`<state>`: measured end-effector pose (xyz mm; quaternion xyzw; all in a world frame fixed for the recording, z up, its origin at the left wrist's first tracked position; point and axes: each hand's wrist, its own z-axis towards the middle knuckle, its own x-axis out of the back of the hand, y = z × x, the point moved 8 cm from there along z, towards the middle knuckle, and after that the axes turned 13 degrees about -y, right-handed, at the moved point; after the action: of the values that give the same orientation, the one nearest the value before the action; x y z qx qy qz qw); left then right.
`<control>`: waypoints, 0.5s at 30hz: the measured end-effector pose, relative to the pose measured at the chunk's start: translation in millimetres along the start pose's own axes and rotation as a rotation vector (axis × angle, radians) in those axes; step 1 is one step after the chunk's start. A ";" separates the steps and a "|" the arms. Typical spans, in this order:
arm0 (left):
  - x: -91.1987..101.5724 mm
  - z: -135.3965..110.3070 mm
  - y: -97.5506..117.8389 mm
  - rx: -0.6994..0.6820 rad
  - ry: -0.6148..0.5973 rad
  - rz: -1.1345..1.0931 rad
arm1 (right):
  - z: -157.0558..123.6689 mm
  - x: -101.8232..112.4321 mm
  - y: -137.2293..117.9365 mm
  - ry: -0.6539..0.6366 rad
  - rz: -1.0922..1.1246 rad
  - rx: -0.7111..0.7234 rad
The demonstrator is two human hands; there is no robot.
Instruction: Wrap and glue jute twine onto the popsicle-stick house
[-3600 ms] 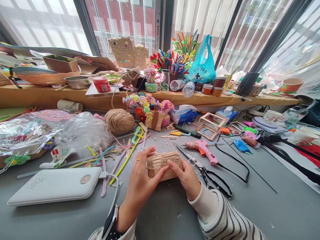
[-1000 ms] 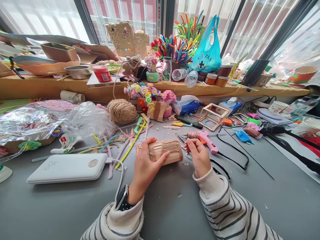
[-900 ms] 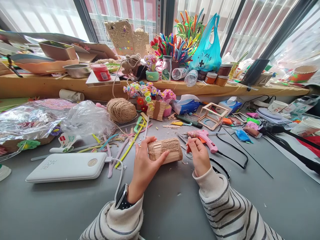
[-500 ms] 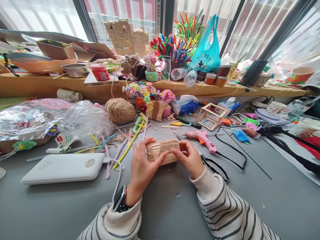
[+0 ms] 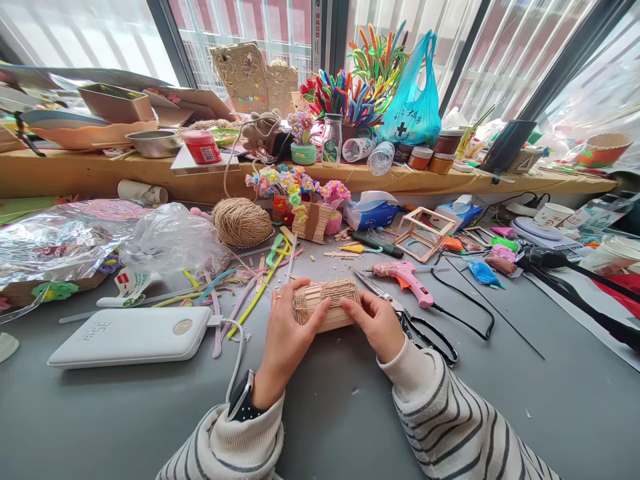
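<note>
The left hand [image 5: 289,330] and right hand [image 5: 381,328] gripped opposite ends of a wooden piece [image 5: 337,320] wrapped with twine [image 5: 340,291]; scissors [image 5: 431,341] lay beside the right hand

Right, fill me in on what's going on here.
A person's left grip and right grip hold opposite ends of a twine-wrapped craft-stick form. Bare sticks show between two twine bands. Scissors and a pink hot glue gun lie near the right grip; a twine ball sits farther back.
</note>
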<state>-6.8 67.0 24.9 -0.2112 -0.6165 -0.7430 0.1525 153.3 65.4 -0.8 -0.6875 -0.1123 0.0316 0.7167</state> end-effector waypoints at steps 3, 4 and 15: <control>0.3 -0.5 0.5 0.009 -0.003 -0.008 | -0.5 -0.2 0.0 0.008 0.008 0.000; 0.3 -0.7 0.7 0.013 -0.004 -0.008 | -0.6 -0.3 0.0 0.010 0.013 0.001; 0.1 -1.8 3.2 0.008 -0.003 0.010 | 0.8 -0.1 -2.7 0.013 0.049 0.025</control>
<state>-5.6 64.6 27.4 -0.2147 -0.6188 -0.7393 0.1561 152.8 66.1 1.9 -0.6813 -0.0903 0.0459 0.7249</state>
